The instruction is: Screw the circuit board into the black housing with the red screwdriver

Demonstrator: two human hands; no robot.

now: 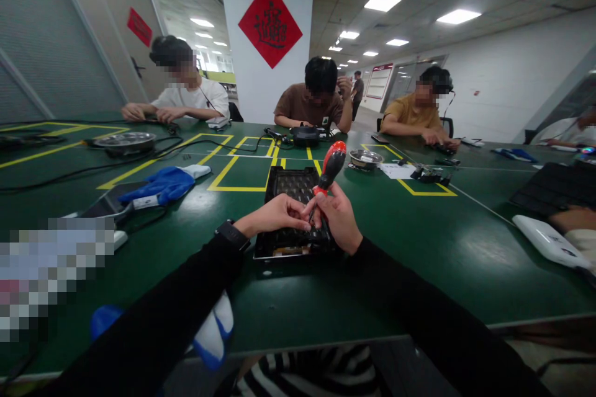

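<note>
Right fingers (325, 202) hold the screwdriver (332, 165) between them.

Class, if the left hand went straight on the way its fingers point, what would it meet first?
Most likely the right hand, which holds the screwdriver, though depth there is unclear.

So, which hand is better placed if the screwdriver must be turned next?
Probably the right hand: it holds the screwdriver over the black case. The left hand is near the screwdriver's tip, seemingly better placed for steadying.
</note>
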